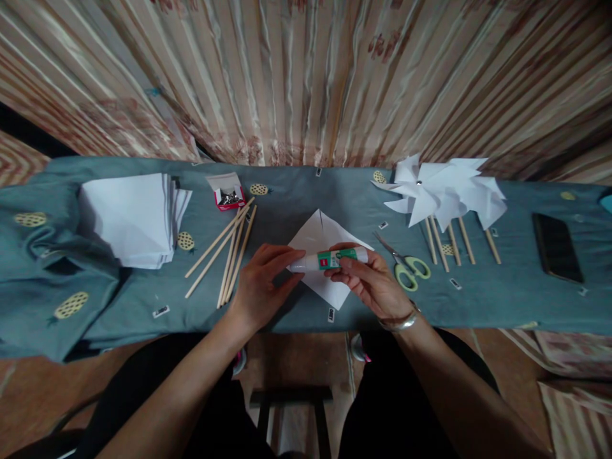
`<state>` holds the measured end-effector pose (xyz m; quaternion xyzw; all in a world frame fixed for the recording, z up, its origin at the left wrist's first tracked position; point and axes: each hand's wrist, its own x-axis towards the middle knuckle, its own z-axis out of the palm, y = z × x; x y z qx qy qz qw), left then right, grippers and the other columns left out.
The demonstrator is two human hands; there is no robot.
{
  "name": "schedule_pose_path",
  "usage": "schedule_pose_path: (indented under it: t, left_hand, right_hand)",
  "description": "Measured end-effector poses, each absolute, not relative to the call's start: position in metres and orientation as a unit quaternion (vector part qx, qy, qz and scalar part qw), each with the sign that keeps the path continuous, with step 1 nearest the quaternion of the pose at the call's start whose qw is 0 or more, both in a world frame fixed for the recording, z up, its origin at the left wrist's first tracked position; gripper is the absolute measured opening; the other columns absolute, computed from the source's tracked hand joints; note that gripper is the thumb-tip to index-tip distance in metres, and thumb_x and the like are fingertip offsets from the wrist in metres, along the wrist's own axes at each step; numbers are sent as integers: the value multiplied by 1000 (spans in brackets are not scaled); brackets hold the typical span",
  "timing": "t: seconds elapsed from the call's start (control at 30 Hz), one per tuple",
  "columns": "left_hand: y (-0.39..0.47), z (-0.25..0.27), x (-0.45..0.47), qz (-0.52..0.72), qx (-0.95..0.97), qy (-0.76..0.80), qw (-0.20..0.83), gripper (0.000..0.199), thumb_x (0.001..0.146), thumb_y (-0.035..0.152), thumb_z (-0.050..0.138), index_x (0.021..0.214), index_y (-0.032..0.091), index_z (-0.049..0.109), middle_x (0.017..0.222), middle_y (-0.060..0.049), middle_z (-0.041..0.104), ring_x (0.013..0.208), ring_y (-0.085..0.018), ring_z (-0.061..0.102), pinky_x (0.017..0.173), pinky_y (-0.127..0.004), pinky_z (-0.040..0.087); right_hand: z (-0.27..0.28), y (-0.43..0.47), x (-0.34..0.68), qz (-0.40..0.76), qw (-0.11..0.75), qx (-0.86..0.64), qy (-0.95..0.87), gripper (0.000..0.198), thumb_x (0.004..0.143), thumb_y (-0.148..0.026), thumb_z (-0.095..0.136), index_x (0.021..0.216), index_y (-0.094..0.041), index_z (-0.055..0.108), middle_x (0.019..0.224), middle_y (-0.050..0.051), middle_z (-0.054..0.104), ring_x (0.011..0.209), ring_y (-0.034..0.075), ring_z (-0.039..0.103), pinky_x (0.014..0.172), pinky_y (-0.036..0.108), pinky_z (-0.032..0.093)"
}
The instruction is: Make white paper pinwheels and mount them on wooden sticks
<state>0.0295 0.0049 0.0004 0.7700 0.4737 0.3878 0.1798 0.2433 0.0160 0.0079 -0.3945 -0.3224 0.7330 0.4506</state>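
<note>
Hanging behind: a pleated, floral-patterned curtain (315, 83), spread across the whole far side.
Table: a long surface under a blue-green cloth (287, 188) printed with yellow pineapples, bunched up at the left end.
Pinwheels: a cluster of folded white paper pinwheels (444, 191), overlapping at the far right, their wooden handles pointing toward the person.
Paper stack: a loose-edged pile of white sheets (127, 220) on the left.
Left hand: the left hand (261, 280) pinches the narrow white end of the tube between thumb and fingers.
Right hand: the right hand (377, 280), a silvery bracelet (405, 322) at its wrist, is clamped around the tube's other end.
Square sheet: one white sheet (331, 292), corner toward the person, lies beneath both hands, a dark line at its far corner.
Sticks: several bare wooden sticks (240, 253) fan out left of the left hand.
Phone: a dark phone (557, 247) lies right of the pinwheels.
Scissors: green-handled scissors (400, 260) lie just beside the right hand.
Tube: a white-and-green glue tube (325, 262), held sideways over the square sheet.
Box: an open red-and-white box (234, 206) of small metallic pieces sits at the sticks' far ends.
</note>
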Motion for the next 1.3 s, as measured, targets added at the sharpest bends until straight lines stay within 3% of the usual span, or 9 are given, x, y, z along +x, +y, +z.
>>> schedule_pose_path:
  t: [0.1, 0.2, 0.43, 0.7, 0.87, 1.03, 1.17, 1.3]
  left_hand:
    - [4, 1, 30, 392, 785, 453, 159, 23, 89, 22, 65, 111, 18, 70, 101, -8, 71, 94, -20, 66, 80, -33, 59]
    - [2, 0, 29, 394, 787, 452, 148, 23, 89, 22, 65, 110, 17, 70, 101, -9, 71, 93, -20, 68, 81, -33, 59]
    - [-7, -5, 28, 405, 770, 449, 204, 25, 90, 20, 64, 114, 18, 69, 106, -8, 74, 90, -18, 73, 80, -27, 61]
    - [-21, -2, 29, 401, 778, 424, 234, 28, 92, 27, 62, 118, 18, 68, 105, -11, 75, 90, -19, 74, 79, -30, 62]
    - [-29, 2, 28, 395, 763, 428, 280, 26, 91, 31, 63, 113, 19, 70, 100, -9, 75, 85, -18, 74, 75, -29, 61]
    - [-27, 11, 10, 390, 719, 483, 311, 20, 87, 28, 67, 104, 19, 73, 97, -7, 76, 85, -19, 74, 74, -28, 59]
    - [-17, 17, -43, 397, 661, 602, 209, 24, 83, 33, 68, 101, 18, 75, 101, -8, 77, 88, -22, 73, 82, -33, 58]
    - [-9, 13, -101, 352, 599, 715, 83, 30, 84, 37, 64, 104, 18, 74, 103, -8, 77, 91, -24, 71, 84, -35, 55]
  right_hand:
    - [10, 15, 242, 734, 446, -398, -323, 27, 69, -33, 86, 89, -20, 74, 80, 1, 77, 66, 13, 74, 63, 20, 61]
    - [12, 13, 241, 730, 443, -405, -328, 28, 68, -33, 86, 89, -21, 74, 91, 3, 79, 69, 14, 74, 65, 24, 62]
    - [8, 4, 239, 730, 420, -410, -349, 29, 71, -35, 85, 93, -20, 74, 92, 3, 78, 75, 16, 75, 67, 25, 61]
    - [4, -4, 239, 673, 389, -435, -455, 28, 80, -43, 76, 94, -19, 71, 66, -1, 67, 57, 12, 58, 50, 23, 42]
    - [9, -9, 235, 646, 342, -443, -519, 31, 82, -44, 73, 102, -20, 70, 69, 0, 68, 58, 12, 57, 52, 24, 44]
    - [16, -6, 234, 620, 359, -438, -543, 40, 82, -41, 73, 117, -23, 66, 84, 4, 74, 64, 14, 63, 54, 25, 49]
    - [17, -2, 243, 592, 381, -453, -547, 31, 83, -37, 72, 111, -24, 69, 104, 8, 76, 69, 14, 67, 56, 25, 52]
    - [17, -3, 254, 551, 396, -471, -564, 28, 82, -36, 73, 107, -24, 72, 101, 8, 77, 69, 15, 67, 60, 27, 56]
